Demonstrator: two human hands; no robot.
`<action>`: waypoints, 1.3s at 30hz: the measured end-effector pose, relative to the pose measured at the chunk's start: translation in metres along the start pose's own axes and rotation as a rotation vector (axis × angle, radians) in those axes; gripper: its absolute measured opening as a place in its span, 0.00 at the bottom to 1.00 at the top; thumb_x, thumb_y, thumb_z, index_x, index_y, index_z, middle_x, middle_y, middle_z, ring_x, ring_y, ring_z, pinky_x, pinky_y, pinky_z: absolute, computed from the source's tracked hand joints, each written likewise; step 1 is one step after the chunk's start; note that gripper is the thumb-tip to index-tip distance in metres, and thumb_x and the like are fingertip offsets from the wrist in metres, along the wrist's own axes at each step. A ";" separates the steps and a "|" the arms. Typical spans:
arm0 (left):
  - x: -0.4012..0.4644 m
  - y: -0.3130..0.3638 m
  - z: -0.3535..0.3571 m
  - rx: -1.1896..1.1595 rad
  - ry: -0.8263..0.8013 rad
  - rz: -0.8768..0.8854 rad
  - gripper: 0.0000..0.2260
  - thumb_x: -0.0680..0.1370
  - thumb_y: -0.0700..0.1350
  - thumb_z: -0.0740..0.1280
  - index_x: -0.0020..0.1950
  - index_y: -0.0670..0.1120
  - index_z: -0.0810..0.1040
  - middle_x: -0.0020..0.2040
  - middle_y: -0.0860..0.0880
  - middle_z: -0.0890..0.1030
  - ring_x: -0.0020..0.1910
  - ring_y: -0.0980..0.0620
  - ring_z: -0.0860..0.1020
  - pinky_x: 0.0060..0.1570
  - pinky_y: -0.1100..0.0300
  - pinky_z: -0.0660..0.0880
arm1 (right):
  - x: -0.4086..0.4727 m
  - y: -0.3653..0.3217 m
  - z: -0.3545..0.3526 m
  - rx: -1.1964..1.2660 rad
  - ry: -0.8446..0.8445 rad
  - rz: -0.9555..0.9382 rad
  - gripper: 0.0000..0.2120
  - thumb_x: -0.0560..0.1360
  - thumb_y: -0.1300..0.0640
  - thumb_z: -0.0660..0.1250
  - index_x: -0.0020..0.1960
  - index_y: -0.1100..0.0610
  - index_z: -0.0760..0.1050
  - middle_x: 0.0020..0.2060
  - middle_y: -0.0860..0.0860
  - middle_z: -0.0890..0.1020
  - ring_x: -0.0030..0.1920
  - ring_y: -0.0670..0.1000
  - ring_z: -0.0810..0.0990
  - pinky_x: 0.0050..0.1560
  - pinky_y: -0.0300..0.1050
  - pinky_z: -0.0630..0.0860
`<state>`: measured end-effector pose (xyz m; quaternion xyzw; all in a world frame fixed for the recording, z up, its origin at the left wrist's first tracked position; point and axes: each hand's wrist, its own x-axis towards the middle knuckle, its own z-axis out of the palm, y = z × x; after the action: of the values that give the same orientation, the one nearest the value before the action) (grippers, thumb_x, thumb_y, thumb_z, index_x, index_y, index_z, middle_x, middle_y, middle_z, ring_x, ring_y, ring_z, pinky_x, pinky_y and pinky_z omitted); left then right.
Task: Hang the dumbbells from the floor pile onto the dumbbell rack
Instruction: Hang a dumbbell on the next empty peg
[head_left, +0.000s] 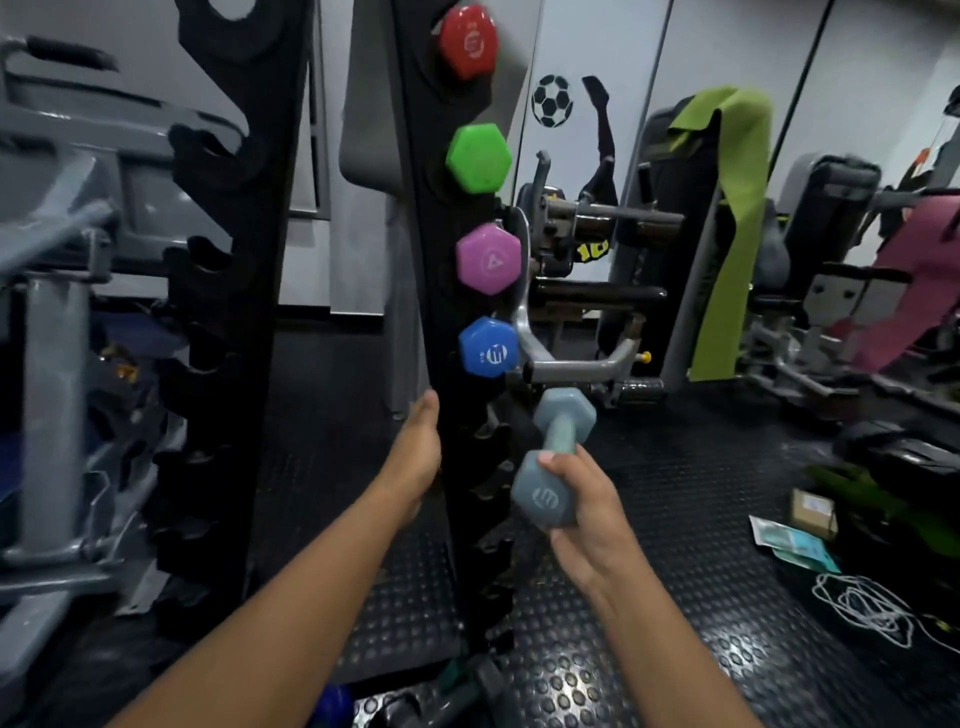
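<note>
The grey-blue hexagonal-ended dumbbell (555, 457) sits in the right hand (587, 512), whose fingers curl round its near head; its long axis tilts up and away toward the tall black notched dumbbell rack (447, 291). The left hand (418, 457), fingers straight, rests flat against the rack's upright.

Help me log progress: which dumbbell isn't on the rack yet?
The grey-blue dumbbell, gripped in the right hand. The red, green, pink and blue ones already hang on the rack.
</note>
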<state>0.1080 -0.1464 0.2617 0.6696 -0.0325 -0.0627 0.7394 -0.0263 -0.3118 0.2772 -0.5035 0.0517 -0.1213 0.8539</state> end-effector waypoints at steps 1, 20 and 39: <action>-0.001 0.005 0.005 -0.009 -0.012 -0.018 0.44 0.70 0.83 0.53 0.80 0.61 0.70 0.78 0.54 0.74 0.76 0.48 0.73 0.76 0.41 0.70 | 0.013 -0.001 -0.001 -0.004 0.008 0.008 0.25 0.67 0.56 0.77 0.63 0.55 0.80 0.47 0.55 0.81 0.42 0.52 0.81 0.39 0.47 0.78; 0.062 -0.020 0.028 -0.108 0.031 0.144 0.50 0.63 0.89 0.47 0.80 0.66 0.66 0.79 0.56 0.73 0.77 0.54 0.71 0.78 0.46 0.67 | 0.141 0.004 0.013 -0.259 -0.307 0.166 0.10 0.67 0.56 0.74 0.48 0.57 0.81 0.42 0.55 0.83 0.41 0.53 0.83 0.44 0.48 0.78; 0.053 -0.015 0.007 0.001 -0.109 0.175 0.41 0.70 0.83 0.49 0.82 0.70 0.58 0.83 0.61 0.65 0.82 0.57 0.62 0.81 0.43 0.60 | 0.134 0.006 0.029 -0.613 -0.343 0.163 0.10 0.74 0.57 0.74 0.54 0.57 0.81 0.42 0.53 0.85 0.43 0.52 0.83 0.45 0.48 0.78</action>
<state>0.1588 -0.1624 0.2455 0.6601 -0.1309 -0.0341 0.7389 0.1096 -0.3190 0.2911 -0.7435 -0.0184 0.0543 0.6663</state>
